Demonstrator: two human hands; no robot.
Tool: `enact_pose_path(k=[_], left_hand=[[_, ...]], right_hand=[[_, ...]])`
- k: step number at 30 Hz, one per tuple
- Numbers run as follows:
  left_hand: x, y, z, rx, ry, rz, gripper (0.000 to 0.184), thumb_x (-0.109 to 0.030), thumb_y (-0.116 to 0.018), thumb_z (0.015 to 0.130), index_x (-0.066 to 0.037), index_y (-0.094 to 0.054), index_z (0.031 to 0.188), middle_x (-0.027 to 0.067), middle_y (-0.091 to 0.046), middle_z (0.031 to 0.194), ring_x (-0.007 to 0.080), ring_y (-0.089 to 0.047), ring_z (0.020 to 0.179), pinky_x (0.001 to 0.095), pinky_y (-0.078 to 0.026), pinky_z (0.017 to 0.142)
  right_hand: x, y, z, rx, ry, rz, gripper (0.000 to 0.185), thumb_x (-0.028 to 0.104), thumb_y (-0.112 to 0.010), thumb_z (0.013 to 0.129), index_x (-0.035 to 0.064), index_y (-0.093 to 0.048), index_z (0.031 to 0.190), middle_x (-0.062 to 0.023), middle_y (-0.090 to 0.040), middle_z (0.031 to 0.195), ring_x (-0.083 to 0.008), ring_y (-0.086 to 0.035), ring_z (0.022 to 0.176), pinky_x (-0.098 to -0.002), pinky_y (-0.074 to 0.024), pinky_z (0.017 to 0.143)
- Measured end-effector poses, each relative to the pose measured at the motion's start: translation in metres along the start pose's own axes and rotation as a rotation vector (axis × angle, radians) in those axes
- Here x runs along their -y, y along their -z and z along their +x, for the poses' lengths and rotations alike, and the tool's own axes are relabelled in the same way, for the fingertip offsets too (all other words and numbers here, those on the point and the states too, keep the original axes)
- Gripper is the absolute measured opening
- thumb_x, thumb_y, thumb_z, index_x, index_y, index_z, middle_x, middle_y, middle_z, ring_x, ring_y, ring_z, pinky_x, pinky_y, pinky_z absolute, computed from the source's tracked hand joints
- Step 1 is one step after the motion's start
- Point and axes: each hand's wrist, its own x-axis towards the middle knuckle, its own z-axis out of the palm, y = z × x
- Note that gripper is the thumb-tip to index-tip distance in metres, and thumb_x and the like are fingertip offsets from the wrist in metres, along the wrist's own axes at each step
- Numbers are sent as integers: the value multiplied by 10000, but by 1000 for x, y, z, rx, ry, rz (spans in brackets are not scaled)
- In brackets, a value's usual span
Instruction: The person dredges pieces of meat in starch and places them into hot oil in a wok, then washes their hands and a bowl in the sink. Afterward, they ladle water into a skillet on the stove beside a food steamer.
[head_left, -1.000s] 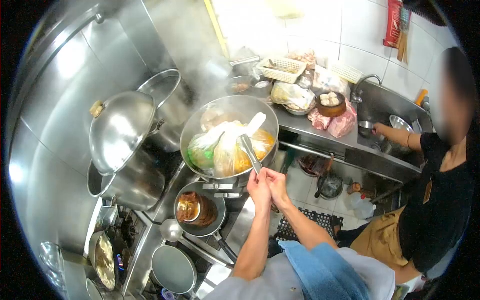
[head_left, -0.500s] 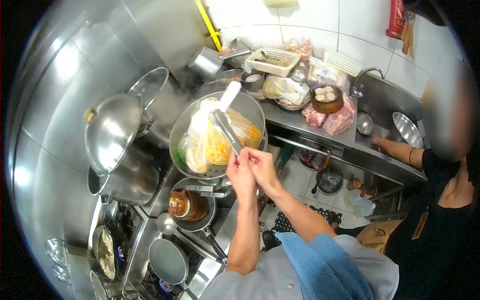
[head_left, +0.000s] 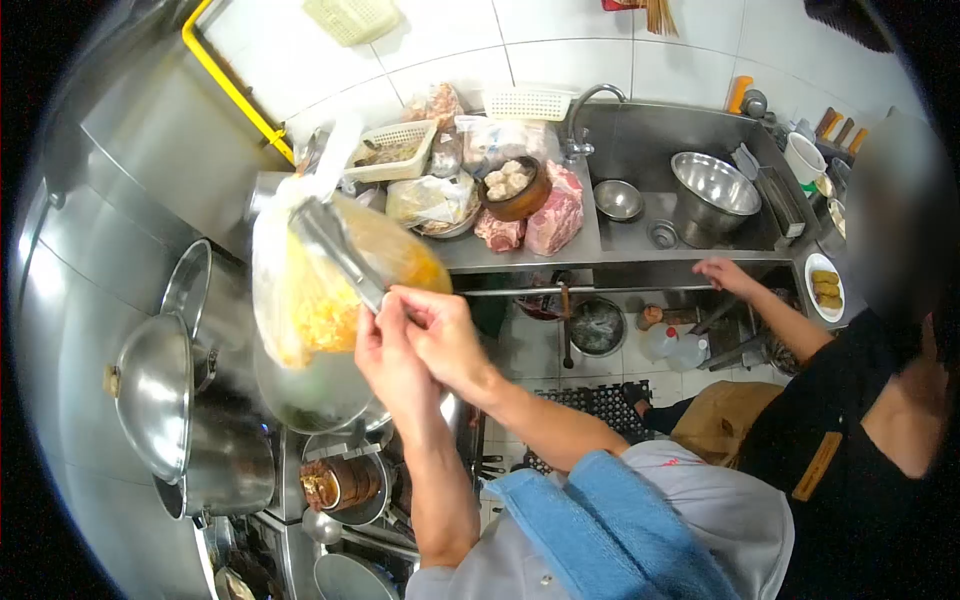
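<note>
Both my hands close around the end of metal tongs (head_left: 345, 255). My left hand (head_left: 392, 365) wraps the handle, and my right hand (head_left: 440, 325) overlaps it from the right. The tongs grip the knotted top of a clear plastic bag (head_left: 400, 245) of yellow-orange food, which hangs in front of me with its white neck sticking up. Just below the bag is a wide round metal pan or lid (head_left: 315, 400), partly hidden by it. Whether other bags hang with this one I cannot tell.
Big steel pots with a domed lid (head_left: 155, 395) stand at left. Counter items include raw meat (head_left: 555, 215), a clay bowl of dumplings (head_left: 515, 190) and a plastic basket (head_left: 390, 150). A sink (head_left: 640, 130) holds metal bowls. Another person's hand (head_left: 725, 275) reaches near the sink edge.
The bag has risen off the round pan in the tongs. My view has swung right, showing more of the sink. The other person's hand has come out of the sink.
</note>
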Motion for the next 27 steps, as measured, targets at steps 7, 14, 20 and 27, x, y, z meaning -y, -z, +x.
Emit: enact_pose_path(k=[7, 14, 20, 27], left_hand=[[25, -96, -33, 225, 143, -52, 127, -109, -554, 910, -16, -595, 986, -12, -583, 834, 45, -513, 714, 188, -416, 610], [104, -193, -49, 482, 417, -293, 75, -96, -555, 903, -37, -591, 933, -15, -575, 799, 57, -518, 692, 200, -425, 605], [186, -242, -57, 673, 635, -317, 103, -99, -547, 901, -31, -585, 968, 13, -592, 829, 86, -552, 738, 230, -453, 645], [269, -253, -71, 566, 891, -228, 210, -172, -569, 900, -15, -582, 1040, 65, -608, 988, 136, -563, 871, 266, -459, 756]], right_hand=[[80, 80, -13, -219, 162, -235, 190, -54, -511, 871, -79, -584, 1045, -39, -633, 925, -77, -567, 846, -217, -474, 731], [116, 190, -11, -535, 287, -377, 184, -52, -506, 865, -69, -607, 1018, -24, -634, 859, -60, -560, 782, -206, -456, 669], [112, 283, -9, -748, 307, -587, 155, -1, -523, 875, -60, -621, 980, -16, -636, 809, -48, -547, 734, -209, -448, 632], [77, 356, -17, -961, 77, -852, 214, 91, -566, 817, -47, -641, 962, -172, -682, 864, -152, -624, 757, -296, -476, 693]])
